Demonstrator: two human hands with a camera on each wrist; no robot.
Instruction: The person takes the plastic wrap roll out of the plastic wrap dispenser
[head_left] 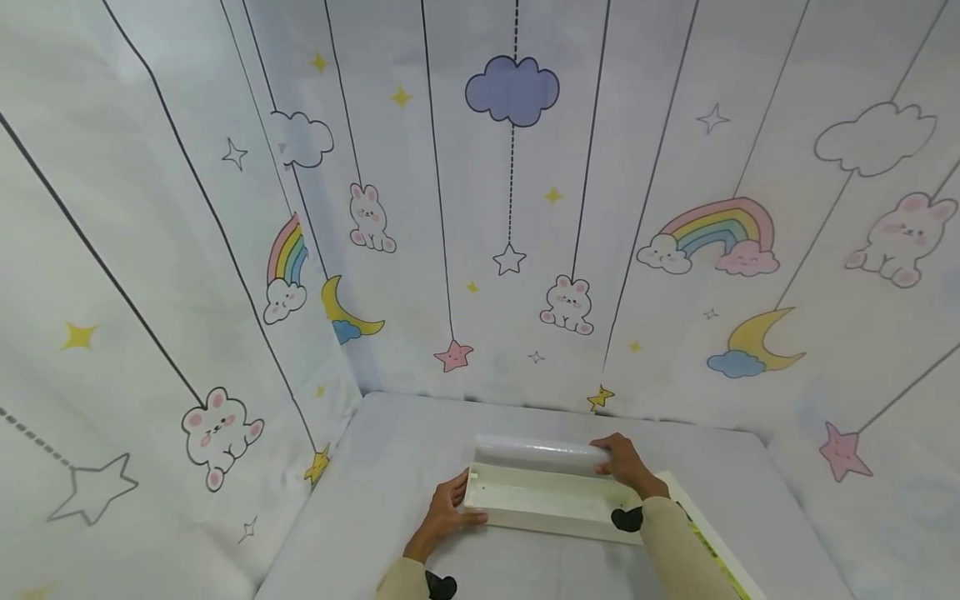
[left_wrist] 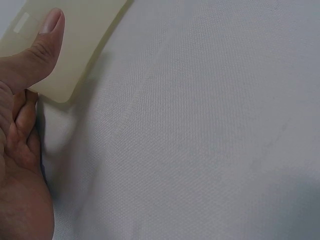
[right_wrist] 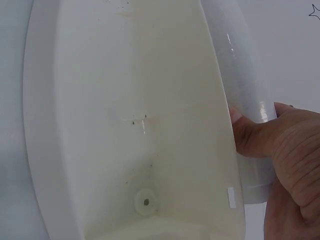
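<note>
A long, shallow cream plastic box (head_left: pixel 555 493) lies open side up on the white surface. Its left end is held by my left hand (head_left: pixel 444 515), with the thumb on the front wall (left_wrist: pixel 80 40) and the fingers round the end. Just behind the box lies a shiny roll of clear plastic film (head_left: pixel 536 454), parallel to it. My right hand (head_left: pixel 626 465) grips the roll's right end. The right wrist view shows the thumb (right_wrist: pixel 252 135) between the box's wall and the roll (right_wrist: pixel 240 55). Inside, the box holds nothing but a small round fitting (right_wrist: pixel 146 202) near one end.
Right of the box, partly behind the right sleeve (head_left: pixel 678 542), lies a long white strip-like piece (head_left: pixel 712 537) with a yellow-green edge. Walls of white cloth (head_left: pixel 480 167) printed with clouds, stars and rabbits enclose the white-covered surface (head_left: pixel 375 467) at the back and sides.
</note>
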